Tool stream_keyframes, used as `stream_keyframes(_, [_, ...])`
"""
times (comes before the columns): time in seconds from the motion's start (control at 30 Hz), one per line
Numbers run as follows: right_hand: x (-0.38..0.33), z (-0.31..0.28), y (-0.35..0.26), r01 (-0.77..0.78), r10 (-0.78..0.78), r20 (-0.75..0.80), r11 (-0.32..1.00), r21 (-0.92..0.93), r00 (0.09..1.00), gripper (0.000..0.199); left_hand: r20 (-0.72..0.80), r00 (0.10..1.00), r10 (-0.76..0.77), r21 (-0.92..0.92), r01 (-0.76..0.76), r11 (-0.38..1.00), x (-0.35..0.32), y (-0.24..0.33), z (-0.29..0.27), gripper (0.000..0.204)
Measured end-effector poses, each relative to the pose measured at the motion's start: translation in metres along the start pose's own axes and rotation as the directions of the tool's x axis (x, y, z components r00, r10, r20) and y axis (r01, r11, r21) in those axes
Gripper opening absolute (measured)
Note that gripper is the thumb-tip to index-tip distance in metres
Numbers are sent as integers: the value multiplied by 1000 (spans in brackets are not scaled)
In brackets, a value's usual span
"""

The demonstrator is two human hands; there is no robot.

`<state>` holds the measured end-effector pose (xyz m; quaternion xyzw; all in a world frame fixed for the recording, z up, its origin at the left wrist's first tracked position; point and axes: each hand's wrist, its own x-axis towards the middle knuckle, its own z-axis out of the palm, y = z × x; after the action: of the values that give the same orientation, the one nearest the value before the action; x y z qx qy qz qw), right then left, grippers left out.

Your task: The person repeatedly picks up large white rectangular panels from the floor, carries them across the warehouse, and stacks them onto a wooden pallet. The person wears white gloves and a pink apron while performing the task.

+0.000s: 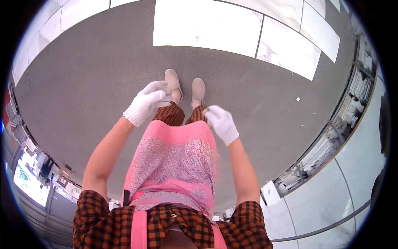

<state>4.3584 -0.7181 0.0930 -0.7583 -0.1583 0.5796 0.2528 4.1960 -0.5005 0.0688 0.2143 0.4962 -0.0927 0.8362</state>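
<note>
Centrally, a pink apron with a floral band is worn, long axis running down toward the shoes. Left hand and right hand, white-gloved, are loosely curled, empty, at its lower edge.

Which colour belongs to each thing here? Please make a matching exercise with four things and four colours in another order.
Things:
1. gloves on the left hand and the right hand
2. apron
3. floor mat
4. checked shirt

Colours:
A. dark grey
B. orange and black
C. white
D. pink

Right pairs: 1-C, 2-D, 3-A, 4-B
</note>
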Motion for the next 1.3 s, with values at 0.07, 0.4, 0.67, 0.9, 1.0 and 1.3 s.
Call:
stream_keyframes(0.07, [21,-9,19,-29,22,-124,998,-54,992,22,-108,993,-39,137,54,989,0,-15,-31,43])
stream_keyframes(0.4, [166,-45,24,-233,307,-459,949,211,834,32,-518,827,-220,45,282,958,-23,-52,-115,39])
stream_keyframes(0.67, [262,-57,27,-264,444,-346,849,458,827,25,-458,830,-319,69,391,918,13,-51,-78,40])
stream_keyframes(0.9, [272,-60,48,-292,456,-304,839,459,836,23,-401,821,-407,-23,435,900,31,-50,-44,34])
stream_keyframes(1.0, [281,-60,58,-270,435,-300,846,460,849,24,-399,823,-405,-43,425,904,34,-45,-42,35])
stream_keyframes(1.3, [303,-32,114,-205,302,-499,949,241,812,26,-460,765,-451,-1,507,862,43,-50,-58,36])
